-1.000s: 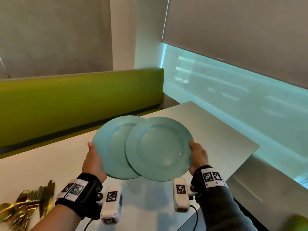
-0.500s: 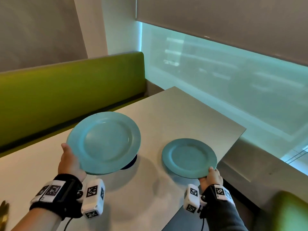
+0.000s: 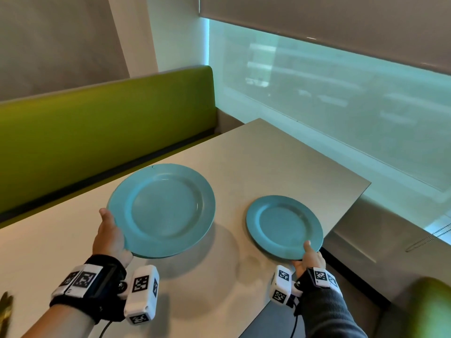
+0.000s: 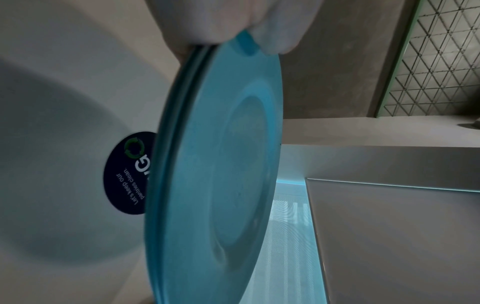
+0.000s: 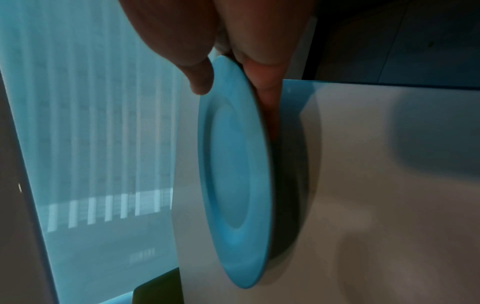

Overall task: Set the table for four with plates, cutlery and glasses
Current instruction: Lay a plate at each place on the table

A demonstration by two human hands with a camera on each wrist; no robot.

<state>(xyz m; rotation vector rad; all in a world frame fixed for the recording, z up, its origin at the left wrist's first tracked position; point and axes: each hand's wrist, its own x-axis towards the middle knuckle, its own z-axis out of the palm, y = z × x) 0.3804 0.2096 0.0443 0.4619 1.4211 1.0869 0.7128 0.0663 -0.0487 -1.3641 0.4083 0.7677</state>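
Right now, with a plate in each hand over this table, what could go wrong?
1. The left hand pinches a stack of plates by one rim, in the air. The left wrist view shows more than one edge, so a lower plate might slide out.
2. The right hand is lowering the single plate near the table corner. Fingers lie under it and could be pinched; released there, it may overhang.

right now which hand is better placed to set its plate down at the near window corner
Right. The right hand already holds one plate low over that corner of the table; the left hand holds its stack higher, farther away.
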